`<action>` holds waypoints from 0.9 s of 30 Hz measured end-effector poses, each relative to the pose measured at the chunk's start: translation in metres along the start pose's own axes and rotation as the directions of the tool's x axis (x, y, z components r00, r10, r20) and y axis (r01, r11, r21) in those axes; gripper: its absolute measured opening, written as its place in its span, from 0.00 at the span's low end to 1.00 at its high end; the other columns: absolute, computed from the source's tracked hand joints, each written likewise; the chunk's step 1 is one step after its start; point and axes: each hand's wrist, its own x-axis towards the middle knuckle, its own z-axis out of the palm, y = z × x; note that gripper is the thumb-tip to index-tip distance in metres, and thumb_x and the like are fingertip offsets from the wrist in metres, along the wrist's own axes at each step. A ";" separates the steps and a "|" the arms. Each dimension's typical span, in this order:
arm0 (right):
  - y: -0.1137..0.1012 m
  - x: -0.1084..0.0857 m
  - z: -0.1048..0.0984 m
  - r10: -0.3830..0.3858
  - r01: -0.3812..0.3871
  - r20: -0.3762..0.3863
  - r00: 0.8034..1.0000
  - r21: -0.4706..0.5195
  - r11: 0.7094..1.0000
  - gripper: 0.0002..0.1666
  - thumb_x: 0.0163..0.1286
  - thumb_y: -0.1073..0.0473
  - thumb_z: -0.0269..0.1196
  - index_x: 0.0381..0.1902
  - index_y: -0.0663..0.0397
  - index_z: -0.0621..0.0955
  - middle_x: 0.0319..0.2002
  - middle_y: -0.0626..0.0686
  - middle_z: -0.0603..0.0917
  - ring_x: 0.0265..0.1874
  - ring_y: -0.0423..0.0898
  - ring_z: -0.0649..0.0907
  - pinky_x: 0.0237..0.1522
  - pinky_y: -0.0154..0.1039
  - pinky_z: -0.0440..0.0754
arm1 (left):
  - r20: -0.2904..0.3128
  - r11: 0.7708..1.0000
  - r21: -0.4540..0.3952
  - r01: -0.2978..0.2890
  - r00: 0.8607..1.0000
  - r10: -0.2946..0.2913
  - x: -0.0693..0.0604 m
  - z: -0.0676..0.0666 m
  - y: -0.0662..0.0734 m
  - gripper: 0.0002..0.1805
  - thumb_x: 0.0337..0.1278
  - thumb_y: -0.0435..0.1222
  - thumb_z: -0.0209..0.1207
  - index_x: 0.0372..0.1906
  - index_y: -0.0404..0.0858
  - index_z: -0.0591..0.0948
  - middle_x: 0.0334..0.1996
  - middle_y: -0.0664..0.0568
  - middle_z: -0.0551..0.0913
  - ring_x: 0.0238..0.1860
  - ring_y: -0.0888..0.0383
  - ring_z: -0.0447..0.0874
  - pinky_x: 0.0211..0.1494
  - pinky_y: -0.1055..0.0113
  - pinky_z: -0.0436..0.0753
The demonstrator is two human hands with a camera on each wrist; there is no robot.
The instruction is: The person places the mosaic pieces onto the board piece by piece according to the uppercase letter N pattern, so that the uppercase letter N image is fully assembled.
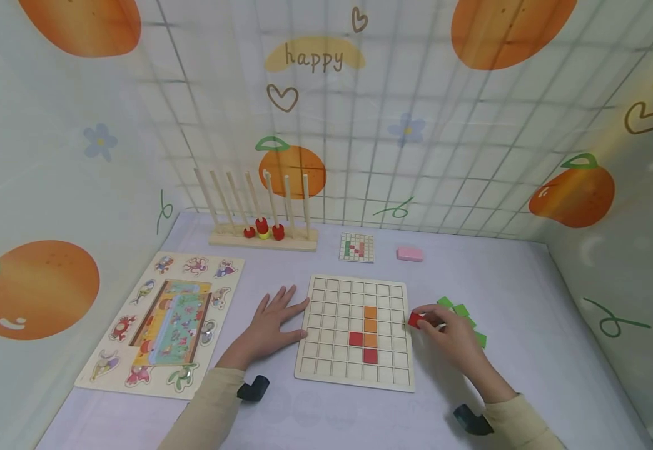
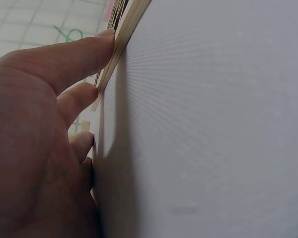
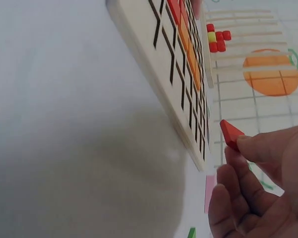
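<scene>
In the head view a wooden grid board (image 1: pixel 326 369) lies flat on the table, with three orange tiles (image 1: pixel 370 325) in one column and two red tiles (image 1: pixel 356 339) set in its squares. My left hand (image 1: pixel 270 328) lies with fingers spread, its thumb and index finger touching the board's left edge. Beside the right edge, my right hand (image 1: pixel 450 334) pinches a red tile (image 1: pixel 415 320) between thumb and fingertips. The right wrist view shows that red tile (image 3: pixel 231 135) held up off the table. Several green tiles (image 1: pixel 461 310) lie beyond the right hand, partly hidden by it.
A small pattern card (image 1: pixel 356 247) and a pink block (image 1: pixel 410 254) lie behind the board. At the back left stands a wooden peg rack (image 1: pixel 263 242) with red and yellow beads. A sea-animal puzzle board (image 1: pixel 227 275) is on the left. Printed cloth surrounds the table.
</scene>
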 end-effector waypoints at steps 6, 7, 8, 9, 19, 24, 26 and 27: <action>-0.009 0.002 0.011 0.040 -0.040 0.041 0.998 0.010 0.999 0.13 0.69 0.60 0.69 0.51 0.45 0.86 0.36 0.46 0.87 0.35 0.44 0.81 0.38 0.36 0.83 | 0.000 1.000 0.002 0.000 1.000 0.000 0.000 0.000 0.001 0.40 0.63 0.57 0.64 0.77 0.53 0.67 0.82 0.49 0.48 0.82 0.49 0.37 0.81 0.44 0.33; -0.010 0.002 0.013 0.044 -0.044 0.046 0.998 0.015 0.999 0.13 0.69 0.59 0.69 0.51 0.45 0.86 0.36 0.46 0.87 0.35 0.44 0.81 0.38 0.36 0.83 | 0.002 1.000 0.001 0.000 1.000 0.000 0.000 0.000 0.001 0.40 0.63 0.56 0.64 0.77 0.53 0.67 0.82 0.49 0.48 0.82 0.49 0.37 0.81 0.44 0.33; -0.012 0.002 0.014 0.049 -0.050 0.053 0.997 0.021 0.999 0.13 0.69 0.59 0.69 0.51 0.45 0.86 0.36 0.45 0.86 0.35 0.44 0.81 0.39 0.36 0.83 | 0.002 1.000 0.001 0.000 1.000 0.000 0.000 -0.001 0.001 0.40 0.63 0.56 0.64 0.77 0.53 0.67 0.82 0.49 0.48 0.82 0.49 0.37 0.81 0.44 0.33; -0.013 0.002 0.016 0.051 -0.053 0.058 0.997 0.026 0.998 0.13 0.69 0.59 0.69 0.51 0.44 0.86 0.36 0.45 0.86 0.36 0.44 0.81 0.39 0.36 0.83 | 0.001 1.000 0.001 -0.001 1.000 0.001 0.000 -0.001 0.001 0.40 0.63 0.56 0.64 0.77 0.53 0.67 0.82 0.49 0.48 0.82 0.48 0.37 0.81 0.44 0.33; -0.026 0.003 0.029 0.029 -0.036 0.086 0.996 0.081 0.996 0.12 0.69 0.59 0.70 0.50 0.43 0.85 0.35 0.44 0.86 0.34 0.43 0.80 0.37 0.33 0.83 | 0.003 1.000 0.004 -0.002 1.000 0.002 -0.001 -0.001 0.001 0.40 0.64 0.56 0.63 0.78 0.53 0.66 0.82 0.49 0.48 0.82 0.48 0.37 0.81 0.45 0.33; -0.033 0.005 0.037 0.020 -0.032 0.110 0.994 0.113 0.993 0.11 0.69 0.59 0.70 0.48 0.42 0.85 0.33 0.44 0.85 0.32 0.44 0.79 0.35 0.34 0.81 | 0.011 1.000 0.006 0.001 1.000 -0.001 -0.001 -0.002 0.002 0.40 0.64 0.56 0.63 0.78 0.53 0.66 0.82 0.49 0.48 0.82 0.48 0.36 0.81 0.45 0.33; -0.036 0.006 0.039 0.005 -0.018 0.115 0.993 0.120 0.993 0.11 0.69 0.59 0.70 0.48 0.42 0.85 0.33 0.44 0.85 0.32 0.43 0.79 0.34 0.34 0.80 | 0.014 1.000 0.008 0.001 1.000 -0.002 -0.001 -0.002 0.002 0.40 0.64 0.56 0.63 0.78 0.53 0.66 0.82 0.49 0.48 0.82 0.48 0.36 0.81 0.44 0.33; -0.037 0.007 0.041 -0.002 -0.013 0.116 0.993 0.123 0.992 0.11 0.69 0.59 0.70 0.48 0.41 0.85 0.32 0.44 0.85 0.31 0.43 0.79 0.33 0.34 0.80 | 0.014 1.000 0.007 0.001 1.000 -0.001 -0.001 -0.002 0.002 0.40 0.64 0.56 0.63 0.78 0.52 0.66 0.82 0.48 0.48 0.82 0.48 0.36 0.81 0.44 0.33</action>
